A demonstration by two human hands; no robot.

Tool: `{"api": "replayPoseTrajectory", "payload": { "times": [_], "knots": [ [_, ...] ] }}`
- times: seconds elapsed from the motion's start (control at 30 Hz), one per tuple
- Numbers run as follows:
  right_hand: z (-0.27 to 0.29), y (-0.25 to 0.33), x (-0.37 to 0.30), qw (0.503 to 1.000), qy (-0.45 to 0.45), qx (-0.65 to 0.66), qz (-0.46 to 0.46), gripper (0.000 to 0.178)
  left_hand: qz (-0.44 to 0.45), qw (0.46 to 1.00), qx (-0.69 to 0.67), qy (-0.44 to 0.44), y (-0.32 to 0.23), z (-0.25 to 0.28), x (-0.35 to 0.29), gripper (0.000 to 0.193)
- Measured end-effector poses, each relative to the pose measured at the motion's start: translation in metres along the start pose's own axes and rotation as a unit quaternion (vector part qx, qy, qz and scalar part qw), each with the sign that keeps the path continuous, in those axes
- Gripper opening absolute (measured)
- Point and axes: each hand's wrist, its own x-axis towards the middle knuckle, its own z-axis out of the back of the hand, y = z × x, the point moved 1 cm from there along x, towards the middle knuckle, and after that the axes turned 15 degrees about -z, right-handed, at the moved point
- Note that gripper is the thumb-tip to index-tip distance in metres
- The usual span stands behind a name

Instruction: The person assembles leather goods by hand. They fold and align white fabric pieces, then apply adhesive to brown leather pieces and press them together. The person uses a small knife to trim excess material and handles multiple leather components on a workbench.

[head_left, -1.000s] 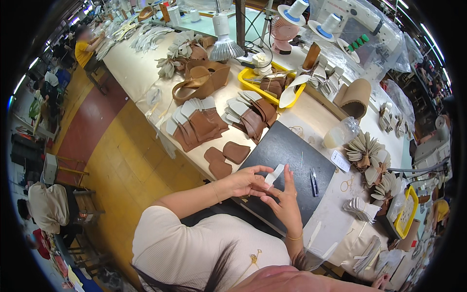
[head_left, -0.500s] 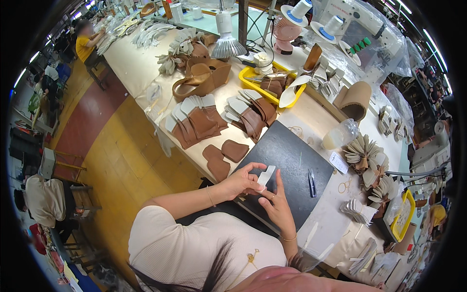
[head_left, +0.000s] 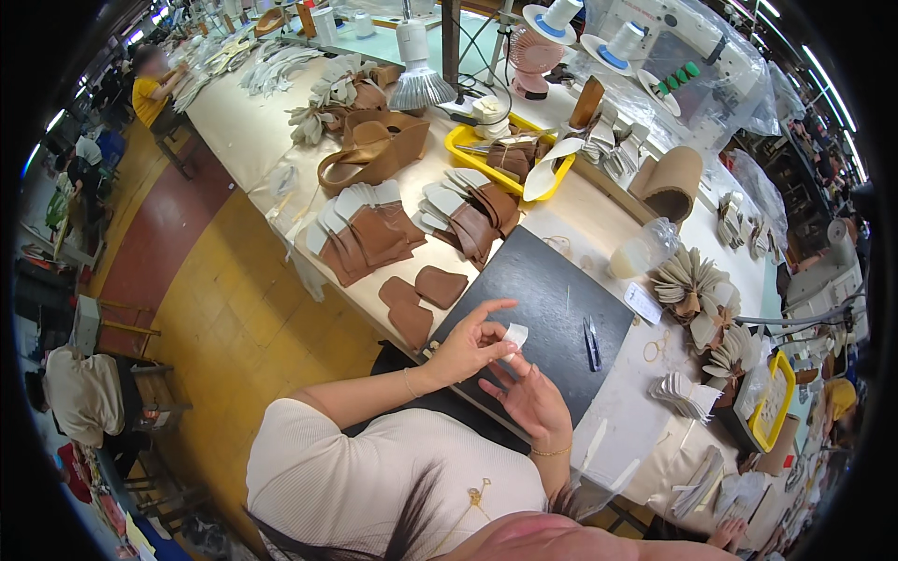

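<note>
My left hand pinches a small white strip between thumb and fingers, its index finger stretched out above. Close against it, my right hand is turned partly palm up with its fingers apart. Its fingertips reach the lower end of the strip; whether they press on it I cannot tell. Both hands are over the near edge of a black board. On the board, right of the hands, lies a pair of thread snips. Loose brown leather pieces rest left of the board.
Stacks of brown leather pieces with pale tips lie beyond the board. Behind them are a yellow tray and a lamp. Bundled pale pieces and a plastic bottle stand right. Another person's hand shows lower right.
My right hand has turned more palm up and its raised finger has come down. The left index finger has straightened. The white strip sits slightly lower and shows less of its length.
</note>
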Motion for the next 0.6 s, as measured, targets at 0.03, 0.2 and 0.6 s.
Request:
{"api": "replayPoseTrajectory", "payload": {
  "times": [0.03,0.2,0.6],
  "knots": [
    [0.000,0.000,0.000,1.000,0.000,0.007,-0.005,0.070,-0.011,1.000,0.001,0.006,-0.001,-0.001,0.001,0.064],
    [-0.001,0.001,-0.001,0.999,-0.023,-0.024,0.013,0.063,-0.060,0.995,0.064,0.043,-0.010,-0.002,0.002,0.069],
    [0.003,0.030,-0.003,0.991,-0.062,-0.071,0.100,0.078,-0.191,0.942,0.241,0.134,-0.025,0.000,-0.010,0.072]
  ]
}}
